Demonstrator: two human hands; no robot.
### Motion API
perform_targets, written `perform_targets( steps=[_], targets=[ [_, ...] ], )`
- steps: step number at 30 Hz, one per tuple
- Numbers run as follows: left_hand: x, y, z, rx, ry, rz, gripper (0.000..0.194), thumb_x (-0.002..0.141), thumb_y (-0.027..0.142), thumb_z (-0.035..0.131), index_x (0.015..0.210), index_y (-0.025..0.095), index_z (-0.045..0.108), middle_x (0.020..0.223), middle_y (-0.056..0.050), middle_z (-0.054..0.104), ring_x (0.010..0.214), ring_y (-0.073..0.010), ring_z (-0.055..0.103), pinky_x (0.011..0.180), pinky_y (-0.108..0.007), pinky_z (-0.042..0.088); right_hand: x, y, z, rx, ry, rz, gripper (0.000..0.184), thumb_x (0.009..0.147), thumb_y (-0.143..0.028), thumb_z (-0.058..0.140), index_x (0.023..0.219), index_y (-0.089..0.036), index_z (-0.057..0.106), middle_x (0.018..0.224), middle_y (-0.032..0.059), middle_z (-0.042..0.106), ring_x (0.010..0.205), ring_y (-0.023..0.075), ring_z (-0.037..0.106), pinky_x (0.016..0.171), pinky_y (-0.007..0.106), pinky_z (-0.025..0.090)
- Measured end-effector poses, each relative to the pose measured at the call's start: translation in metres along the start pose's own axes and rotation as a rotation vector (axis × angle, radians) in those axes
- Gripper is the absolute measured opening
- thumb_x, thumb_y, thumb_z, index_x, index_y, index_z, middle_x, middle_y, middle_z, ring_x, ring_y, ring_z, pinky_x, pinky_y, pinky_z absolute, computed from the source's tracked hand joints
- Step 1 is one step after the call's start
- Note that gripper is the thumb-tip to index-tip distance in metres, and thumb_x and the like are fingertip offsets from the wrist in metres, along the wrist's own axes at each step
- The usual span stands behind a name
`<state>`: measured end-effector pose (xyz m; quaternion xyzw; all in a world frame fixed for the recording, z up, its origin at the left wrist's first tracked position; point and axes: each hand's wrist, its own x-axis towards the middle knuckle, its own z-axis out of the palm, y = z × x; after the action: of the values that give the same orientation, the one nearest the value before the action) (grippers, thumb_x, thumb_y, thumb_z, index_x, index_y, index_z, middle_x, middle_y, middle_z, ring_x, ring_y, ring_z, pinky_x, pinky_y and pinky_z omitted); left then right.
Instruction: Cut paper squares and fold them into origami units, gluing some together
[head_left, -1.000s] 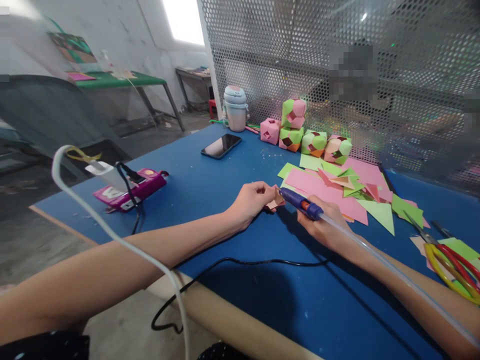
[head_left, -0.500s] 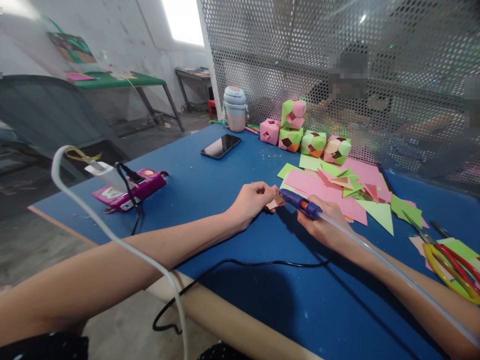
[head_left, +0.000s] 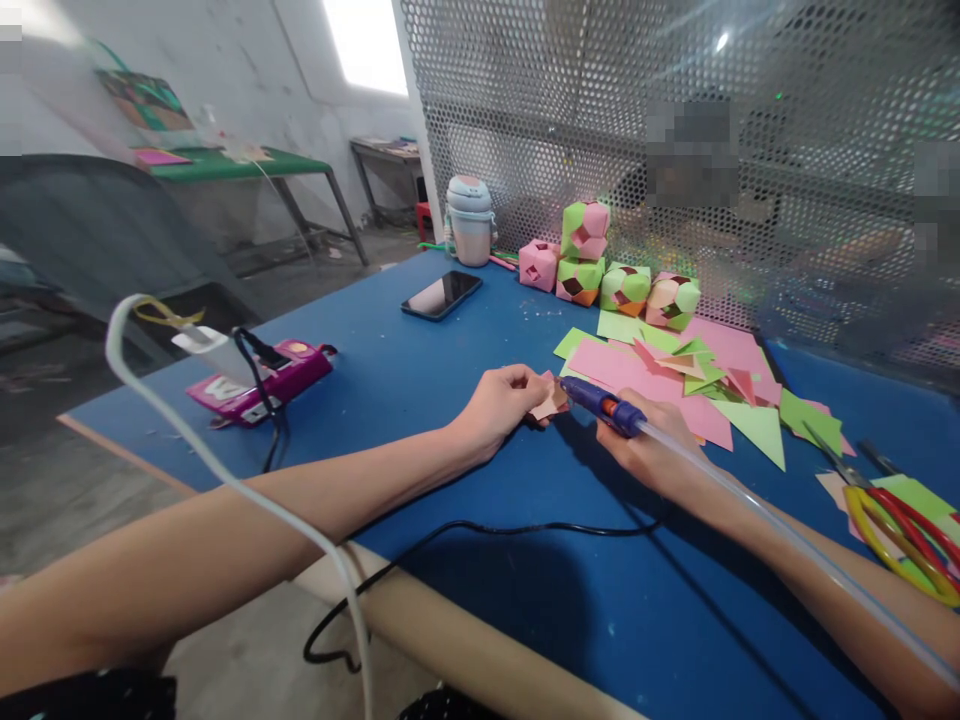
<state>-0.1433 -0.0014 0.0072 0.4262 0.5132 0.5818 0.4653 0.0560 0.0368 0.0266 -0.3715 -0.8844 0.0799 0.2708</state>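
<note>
Between the fingers of my left hand (head_left: 499, 405) is a small folded paper piece (head_left: 551, 398), pink and peach in colour. My right hand (head_left: 652, 445) is wrapped around a dark blue hot glue gun (head_left: 604, 404), its nozzle pointing left at the paper piece's right edge. Whether the nozzle touches the paper I cannot tell. A long clear glue stick (head_left: 757, 505) sticks out of the gun's back and runs over my right forearm. Beyond my right hand lie loose pink and green paper sheets and cut pieces (head_left: 652, 380).
Several folded paper cubes (head_left: 626, 288) stand along the perforated metal panel (head_left: 525, 120). A phone (head_left: 442, 295), a bottle (head_left: 471, 225) and a magenta power strip (head_left: 277, 380) are on the blue table (head_left: 360, 360). Scissors (head_left: 885, 520) lie right. A black cord (head_left: 517, 526) crosses the front.
Very little differs. The paper piece in my left hand is tilted slightly differently, and the glue gun has shifted a touch to the right.
</note>
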Motion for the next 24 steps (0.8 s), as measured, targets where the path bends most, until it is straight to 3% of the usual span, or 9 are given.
perform_targets(
  steps=[24],
  targets=[
    [-0.0016, 0.0019, 0.0017, 0.070, 0.000, 0.022, 0.022, 0.079, 0.027, 0.064, 0.064, 0.015, 0.054, 0.055, 0.000, 0.061, 0.048, -0.0093, 0.055, 0.049, -0.021, 0.044, -0.0010, -0.0041, -0.0003, 0.031, -0.033, 0.007, 0.010, 0.077, -0.026, 0.054, 0.072, -0.021, 0.045, 0.058, -0.0020, 0.052, 0.047, 0.0107, 0.043, 0.048, 0.025, 0.032]
  ],
)
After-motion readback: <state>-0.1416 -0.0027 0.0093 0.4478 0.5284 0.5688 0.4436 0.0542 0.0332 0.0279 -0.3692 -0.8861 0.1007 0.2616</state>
